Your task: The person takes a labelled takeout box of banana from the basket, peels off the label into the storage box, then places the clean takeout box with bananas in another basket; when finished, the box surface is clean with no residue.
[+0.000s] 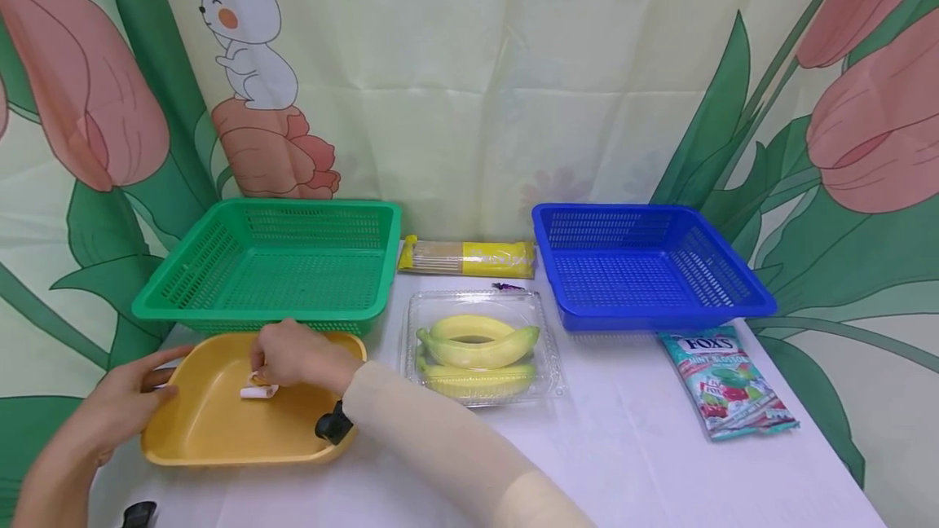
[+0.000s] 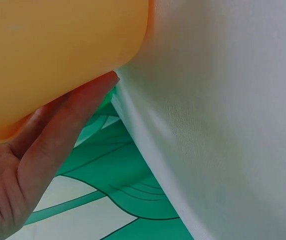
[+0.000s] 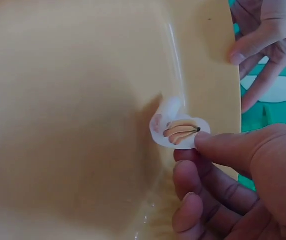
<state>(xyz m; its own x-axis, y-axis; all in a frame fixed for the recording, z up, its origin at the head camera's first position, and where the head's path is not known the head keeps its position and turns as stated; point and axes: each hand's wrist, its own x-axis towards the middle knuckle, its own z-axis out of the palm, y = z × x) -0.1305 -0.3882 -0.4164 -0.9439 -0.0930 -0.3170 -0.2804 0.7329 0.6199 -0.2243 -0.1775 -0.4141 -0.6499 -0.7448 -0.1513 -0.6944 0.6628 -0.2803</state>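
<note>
A yellow plastic basin (image 1: 198, 398) sits at the front left of the table. My left hand (image 1: 121, 402) grips its left edge, thumb over the rim and fingers along the outer wall in the left wrist view. Inside the basin, my right hand (image 1: 304, 355) pinches a small white rolled piece (image 3: 182, 132) between thumb and forefinger. A bunch of bananas is pictured on its flat part, and its rolled part points away from my fingertips. The other fingers of that hand are curled.
Behind the basin stands a green basket (image 1: 308, 267); a blue basket (image 1: 645, 267) is at the back right. Between them lie a yellow noodle packet (image 1: 499, 259) and a clear box (image 1: 480, 389) holding bananas (image 1: 480, 349). A Fox's candy bag (image 1: 726, 385) lies at right.
</note>
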